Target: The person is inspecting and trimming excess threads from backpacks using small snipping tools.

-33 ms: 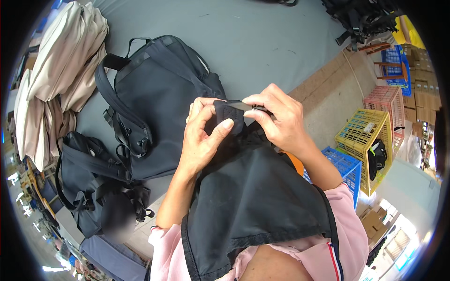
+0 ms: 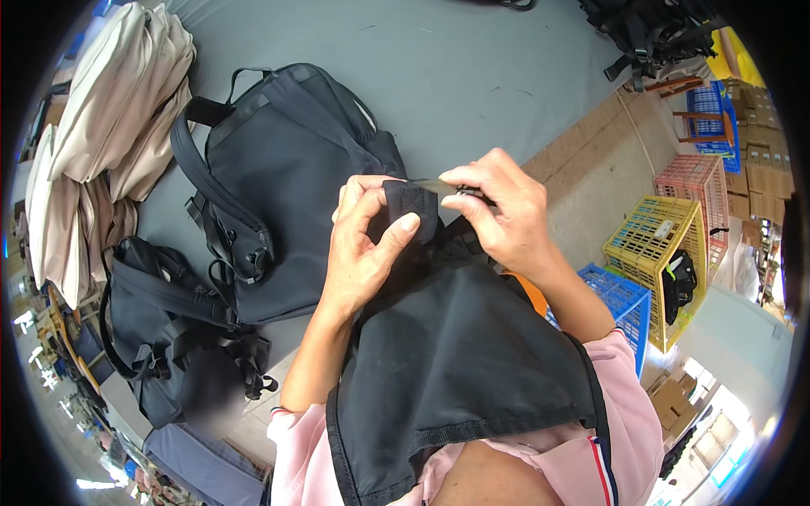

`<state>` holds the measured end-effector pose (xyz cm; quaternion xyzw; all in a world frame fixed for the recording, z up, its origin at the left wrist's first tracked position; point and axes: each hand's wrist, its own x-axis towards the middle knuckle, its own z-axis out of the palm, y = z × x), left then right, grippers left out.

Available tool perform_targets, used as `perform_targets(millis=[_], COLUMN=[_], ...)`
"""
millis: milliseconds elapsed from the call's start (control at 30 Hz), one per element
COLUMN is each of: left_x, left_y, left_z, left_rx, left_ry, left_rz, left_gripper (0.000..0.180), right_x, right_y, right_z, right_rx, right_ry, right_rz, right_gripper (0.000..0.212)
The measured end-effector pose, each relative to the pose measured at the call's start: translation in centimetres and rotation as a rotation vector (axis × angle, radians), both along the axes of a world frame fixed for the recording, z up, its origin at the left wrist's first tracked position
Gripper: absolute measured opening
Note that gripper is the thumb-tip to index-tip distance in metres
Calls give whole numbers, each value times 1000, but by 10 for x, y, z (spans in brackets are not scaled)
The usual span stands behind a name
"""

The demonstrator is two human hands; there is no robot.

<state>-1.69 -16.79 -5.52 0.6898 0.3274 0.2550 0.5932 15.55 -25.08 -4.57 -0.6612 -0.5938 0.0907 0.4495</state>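
My left hand [image 2: 369, 244] pinches a folded, stitched piece of black fabric [image 2: 411, 202] between thumb and fingers. In my right hand [image 2: 504, 207] is a small pair of thread snips [image 2: 434, 185], its metal blades pointing left to the fabric's upper edge. Whether the blades touch the fabric, I cannot tell. Just left of my hands, a large black backpack [image 2: 283, 173] lies on the grey table [image 2: 472, 84], straps and buckles toward its lower left. What the fabric piece joins is hidden below my hands.
A black apron [image 2: 472, 346] covers my front. Pale beige cloth bundles [image 2: 122, 101] are at far left, above a second black bag [image 2: 160, 329]. Black strapped gear [image 2: 645, 34] sits at the table's far right. Yellow [image 2: 654, 240], blue [image 2: 612, 291] and pink crates [image 2: 692, 181] stand right.
The blades of the snips have tilted slightly, and my right hand has shifted a little. My left hand and the fabric stay nearly where they were.
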Motion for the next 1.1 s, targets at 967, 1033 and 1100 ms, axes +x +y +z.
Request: perform_targets(millis=[967,1033,1100], left_x=[-17,-3,12], left_y=[61,62,62], left_z=[-23,-5,14], left_rx=[1073,1084,1022], left_ry=[822,587,306], left_rz=[358,236,-1], left_gripper=[39,42,47], right_x=[-4,12,22], right_y=[-24,-18,-9], right_z=[-82,-38,-10], right_rx=[-549,-540,-494], right_ry=[1173,1168,1090], right_rz=[95,46,73], right_gripper=[23,16,12])
